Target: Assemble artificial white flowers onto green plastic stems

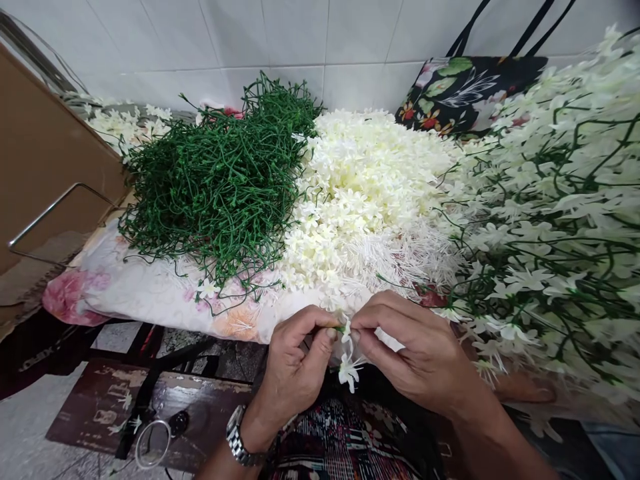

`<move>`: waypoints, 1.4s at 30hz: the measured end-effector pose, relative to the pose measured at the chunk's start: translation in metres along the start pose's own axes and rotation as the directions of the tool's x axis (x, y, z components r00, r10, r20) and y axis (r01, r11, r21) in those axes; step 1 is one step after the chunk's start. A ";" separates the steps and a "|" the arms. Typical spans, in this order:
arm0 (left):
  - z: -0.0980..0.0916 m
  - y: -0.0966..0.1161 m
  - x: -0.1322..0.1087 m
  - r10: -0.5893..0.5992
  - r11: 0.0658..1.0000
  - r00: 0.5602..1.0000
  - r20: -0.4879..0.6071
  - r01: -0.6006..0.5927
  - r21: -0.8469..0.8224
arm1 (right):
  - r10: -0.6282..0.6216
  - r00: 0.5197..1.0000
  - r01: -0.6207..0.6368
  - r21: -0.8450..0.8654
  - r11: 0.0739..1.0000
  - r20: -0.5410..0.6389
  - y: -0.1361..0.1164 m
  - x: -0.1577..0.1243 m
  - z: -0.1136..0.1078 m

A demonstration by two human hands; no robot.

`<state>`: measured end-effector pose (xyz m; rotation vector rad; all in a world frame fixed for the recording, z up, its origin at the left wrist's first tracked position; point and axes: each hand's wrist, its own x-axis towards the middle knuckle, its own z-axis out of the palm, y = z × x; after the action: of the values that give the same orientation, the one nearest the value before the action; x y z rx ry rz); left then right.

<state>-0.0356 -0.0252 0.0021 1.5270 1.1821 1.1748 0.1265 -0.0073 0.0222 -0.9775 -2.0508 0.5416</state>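
My left hand (299, 357), with a metal watch on its wrist, pinches a thin green artificial flower stem (341, 328) between thumb and forefinger. Close against it, my right hand (417, 353) is closed in a pinch on a small white artificial flower (347, 329) at the stem's end. Another white flower (349, 373) hangs just below the fingertips. Behind my hands lie a heap of loose white flower heads (370, 180) and some white thread-like stamens (400, 257). Further left is a tangled pile of green stems (215, 180).
Assembled white flower sprays (560, 247) are heaped high on the right. A floral cloth (165, 300) covers the work surface. At the back stands a black floral bag (460, 93) against the tiled wall. A cardboard box (55, 127) rises at left, above a brown wooden bench (205, 413).
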 end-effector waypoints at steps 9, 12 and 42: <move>0.006 -0.005 0.007 0.019 0.993 1.000 0.008 -0.020 0.112 | 0.076 0.996 -0.076 0.012 0.997 -0.037 0.011 -0.006 0.009; 0.007 -0.006 0.008 -0.042 0.993 0.999 0.025 0.039 0.114 | 0.190 0.982 -0.190 0.052 0.980 -0.007 0.013 -0.007 0.009; 0.010 -0.007 0.013 -0.035 0.987 0.999 0.003 0.034 0.157 | 0.187 0.982 -0.187 -0.003 0.982 0.019 0.014 -0.002 0.017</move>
<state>-0.0254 -0.0121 -0.0044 1.6188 1.3186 1.0745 0.1198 -0.0014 0.0018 -1.1770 -1.9875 0.6503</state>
